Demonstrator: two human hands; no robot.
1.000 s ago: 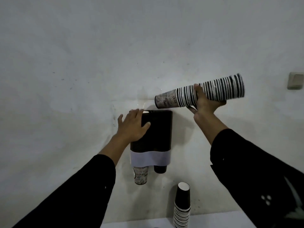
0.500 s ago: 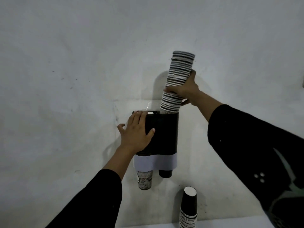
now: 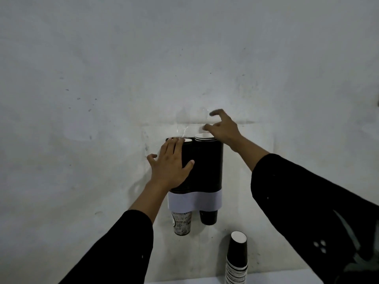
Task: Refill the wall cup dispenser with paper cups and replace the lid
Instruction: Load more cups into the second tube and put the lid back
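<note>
A black twin-tube cup dispenser (image 3: 207,167) with a white band hangs on the wall. White cup rims (image 3: 204,137) show at the top of its right tube. A printed cup (image 3: 181,223) sticks out under the left tube and a black cup (image 3: 208,217) under the right. My left hand (image 3: 171,165) lies flat on the dispenser's left front, fingers spread. My right hand (image 3: 222,129) hovers just above the right tube's rims, fingers apart, holding nothing. No lid is in view.
A stack of black paper cups (image 3: 236,258) stands upright on a white surface (image 3: 276,276) below and right of the dispenser. The grey wall (image 3: 184,58) fills the background. A switch edge shows at the far right.
The right hand swung the cup stack upright and lowered it into the right tube. The stack is now down inside and the hand has let go. The left hand stayed on the dispenser.
</note>
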